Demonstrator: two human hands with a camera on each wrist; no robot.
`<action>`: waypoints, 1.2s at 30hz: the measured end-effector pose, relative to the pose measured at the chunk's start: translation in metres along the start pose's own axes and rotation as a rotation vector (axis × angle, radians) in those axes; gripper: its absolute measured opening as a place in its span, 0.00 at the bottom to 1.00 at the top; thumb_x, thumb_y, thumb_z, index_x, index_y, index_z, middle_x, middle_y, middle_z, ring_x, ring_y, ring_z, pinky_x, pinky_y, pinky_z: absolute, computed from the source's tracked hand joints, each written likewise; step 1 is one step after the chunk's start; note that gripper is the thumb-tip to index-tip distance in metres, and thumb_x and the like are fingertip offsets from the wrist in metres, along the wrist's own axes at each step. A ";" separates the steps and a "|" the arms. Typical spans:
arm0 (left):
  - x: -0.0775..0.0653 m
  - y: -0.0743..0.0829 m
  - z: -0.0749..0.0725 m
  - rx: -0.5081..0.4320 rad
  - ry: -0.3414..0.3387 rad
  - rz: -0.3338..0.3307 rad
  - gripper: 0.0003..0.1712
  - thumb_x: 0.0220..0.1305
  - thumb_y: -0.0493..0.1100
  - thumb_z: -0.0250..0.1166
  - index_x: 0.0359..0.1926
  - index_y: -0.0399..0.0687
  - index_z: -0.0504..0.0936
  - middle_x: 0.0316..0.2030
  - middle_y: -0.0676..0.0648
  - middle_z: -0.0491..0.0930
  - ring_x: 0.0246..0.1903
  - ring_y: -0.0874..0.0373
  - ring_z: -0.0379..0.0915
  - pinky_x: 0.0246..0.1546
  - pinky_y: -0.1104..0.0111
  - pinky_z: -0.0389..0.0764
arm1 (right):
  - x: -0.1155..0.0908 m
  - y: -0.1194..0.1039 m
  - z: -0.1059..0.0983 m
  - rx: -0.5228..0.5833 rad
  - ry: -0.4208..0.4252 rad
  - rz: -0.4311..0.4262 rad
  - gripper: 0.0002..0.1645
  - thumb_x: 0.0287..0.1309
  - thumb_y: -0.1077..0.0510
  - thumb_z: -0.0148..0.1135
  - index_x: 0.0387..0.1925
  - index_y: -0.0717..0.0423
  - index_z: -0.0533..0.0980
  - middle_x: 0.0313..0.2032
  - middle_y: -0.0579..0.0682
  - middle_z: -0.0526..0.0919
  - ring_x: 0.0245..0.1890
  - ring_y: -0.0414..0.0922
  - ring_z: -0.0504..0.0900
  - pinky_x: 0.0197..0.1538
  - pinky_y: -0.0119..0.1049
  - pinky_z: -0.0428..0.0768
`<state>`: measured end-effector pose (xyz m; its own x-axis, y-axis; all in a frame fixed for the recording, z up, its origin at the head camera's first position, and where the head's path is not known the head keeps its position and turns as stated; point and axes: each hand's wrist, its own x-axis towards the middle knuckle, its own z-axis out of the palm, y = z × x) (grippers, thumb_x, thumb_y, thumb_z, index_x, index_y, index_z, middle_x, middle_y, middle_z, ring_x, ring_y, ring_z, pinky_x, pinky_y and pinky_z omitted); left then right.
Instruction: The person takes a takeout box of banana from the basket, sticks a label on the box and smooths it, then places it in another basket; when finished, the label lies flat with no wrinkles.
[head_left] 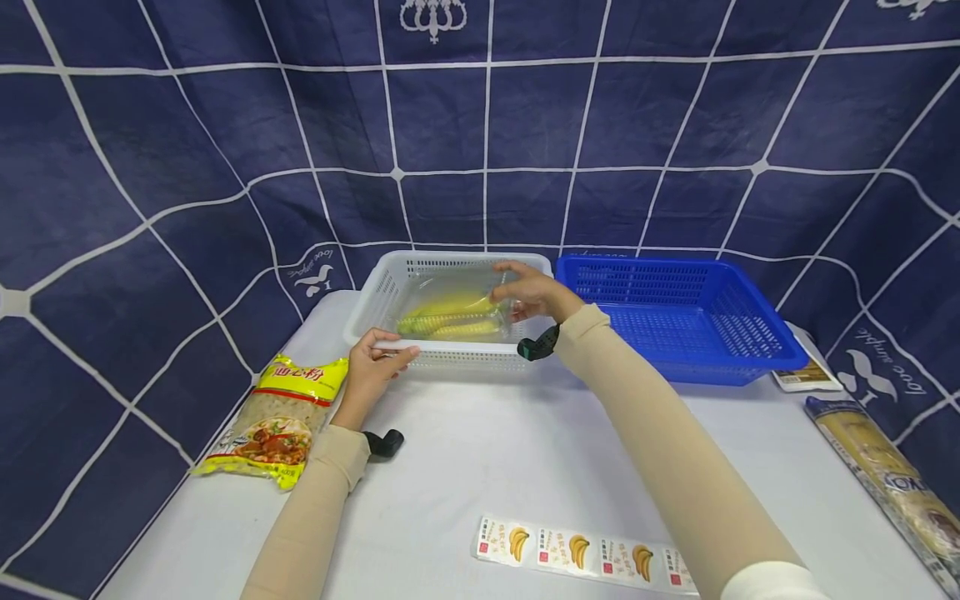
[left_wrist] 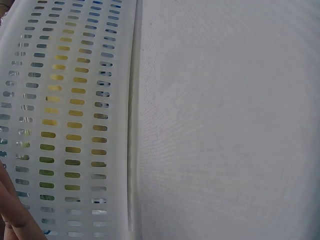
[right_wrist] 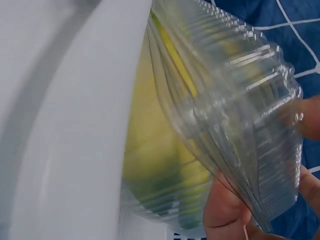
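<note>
A clear plastic clamshell box [head_left: 450, 287] with yellow corn cobs [head_left: 450, 321] inside sits tilted in a white perforated basket [head_left: 465, 348]. My right hand [head_left: 534, 293] holds the box by its right end; in the right wrist view a finger [right_wrist: 225, 207] presses its near side while other fingertips touch the far edge. At the basket's front left corner my left hand [head_left: 367, 371] grips the rim between thumb and fingers. Only part of that hand [left_wrist: 15, 212] shows in the left wrist view, beside the basket's slotted wall [left_wrist: 75, 120].
A blue perforated basket [head_left: 697, 333] stands right of the white one. Left lies a yellow food packet [head_left: 277, 421]. Banana stickers [head_left: 577, 552] lie on the white table [head_left: 450, 450] in front. Two packages, one long [head_left: 885, 475], one flat [head_left: 813, 375], lie at the right edge.
</note>
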<state>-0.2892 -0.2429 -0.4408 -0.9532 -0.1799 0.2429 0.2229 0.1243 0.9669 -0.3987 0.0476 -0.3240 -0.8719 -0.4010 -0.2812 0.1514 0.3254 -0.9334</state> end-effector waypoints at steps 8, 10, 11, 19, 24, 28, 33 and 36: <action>0.000 0.001 0.000 0.001 0.005 -0.008 0.20 0.67 0.32 0.77 0.52 0.31 0.77 0.24 0.61 0.86 0.25 0.63 0.84 0.25 0.76 0.78 | -0.010 0.003 -0.012 0.047 0.045 -0.060 0.46 0.71 0.67 0.65 0.84 0.44 0.59 0.73 0.66 0.66 0.19 0.40 0.69 0.34 0.35 0.86; 0.000 0.001 0.000 0.001 0.010 -0.008 0.20 0.66 0.32 0.77 0.52 0.31 0.77 0.24 0.61 0.86 0.24 0.65 0.83 0.25 0.76 0.78 | -0.013 0.003 -0.016 0.062 0.041 -0.070 0.46 0.72 0.65 0.65 0.84 0.44 0.59 0.77 0.65 0.62 0.20 0.42 0.71 0.34 0.35 0.86; 0.000 0.002 0.000 0.001 0.011 -0.007 0.20 0.66 0.32 0.77 0.52 0.31 0.77 0.24 0.62 0.86 0.24 0.66 0.83 0.25 0.76 0.78 | -0.015 0.003 -0.018 0.067 0.038 -0.075 0.45 0.73 0.65 0.64 0.84 0.43 0.59 0.78 0.65 0.60 0.21 0.42 0.73 0.35 0.35 0.85; -0.001 0.000 0.001 0.000 0.007 0.010 0.17 0.65 0.32 0.77 0.49 0.35 0.78 0.24 0.61 0.86 0.25 0.62 0.84 0.25 0.75 0.78 | -0.031 0.007 -0.033 0.092 0.025 -0.135 0.43 0.75 0.65 0.60 0.84 0.46 0.57 0.80 0.65 0.53 0.35 0.47 0.79 0.38 0.36 0.86; 0.000 -0.001 0.002 -0.014 0.006 0.026 0.15 0.64 0.31 0.77 0.46 0.43 0.81 0.25 0.58 0.87 0.24 0.60 0.84 0.25 0.74 0.79 | -0.045 0.006 -0.042 0.109 0.027 -0.135 0.44 0.73 0.65 0.60 0.84 0.45 0.57 0.79 0.64 0.55 0.52 0.55 0.78 0.43 0.38 0.86; 0.000 -0.001 0.003 0.003 0.012 0.010 0.16 0.64 0.32 0.78 0.48 0.39 0.80 0.26 0.59 0.88 0.24 0.64 0.83 0.26 0.74 0.80 | -0.057 0.003 -0.049 0.102 0.033 -0.108 0.42 0.75 0.64 0.57 0.84 0.43 0.57 0.79 0.64 0.57 0.62 0.61 0.75 0.46 0.37 0.86; 0.000 0.001 0.002 0.024 0.012 -0.014 0.21 0.65 0.34 0.78 0.52 0.31 0.78 0.27 0.62 0.89 0.25 0.67 0.84 0.28 0.74 0.81 | -0.072 0.004 -0.056 0.041 0.030 -0.110 0.43 0.76 0.64 0.58 0.85 0.42 0.56 0.84 0.64 0.46 0.53 0.57 0.81 0.53 0.42 0.86; 0.000 0.001 0.001 0.029 0.009 -0.026 0.20 0.65 0.34 0.78 0.52 0.32 0.78 0.27 0.64 0.88 0.25 0.66 0.83 0.28 0.74 0.81 | -0.081 0.008 -0.060 0.015 0.026 -0.126 0.43 0.76 0.65 0.58 0.84 0.43 0.56 0.85 0.63 0.40 0.43 0.50 0.82 0.54 0.44 0.85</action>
<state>-0.2897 -0.2416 -0.4401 -0.9567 -0.1922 0.2185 0.1918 0.1480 0.9702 -0.3546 0.1339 -0.2953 -0.8964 -0.4152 -0.1553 0.0461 0.2611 -0.9642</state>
